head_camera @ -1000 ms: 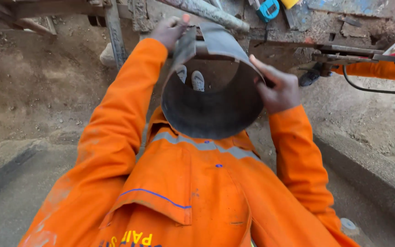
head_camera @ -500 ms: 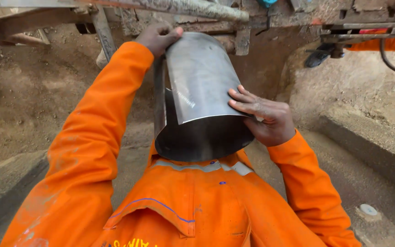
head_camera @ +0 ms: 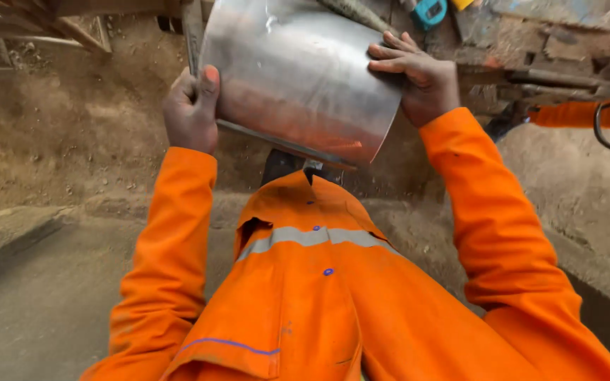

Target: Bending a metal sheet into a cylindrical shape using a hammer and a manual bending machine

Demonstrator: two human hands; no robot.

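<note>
Fingers (head_camera: 390,56) of both hands clamp rolled sheet-metal cylinder (head_camera: 298,77) by its edges; thin, springy, slick, sharp-rimmed.

We see a rough wooden tabletop (head_camera: 531,35) along the top edge — on it lie a blue tape measure (head_camera: 430,12), a small yellow item (head_camera: 462,3) and a dark metal bar (head_camera: 559,77). Below, a dusty earthen floor (head_camera: 44,141).
</note>
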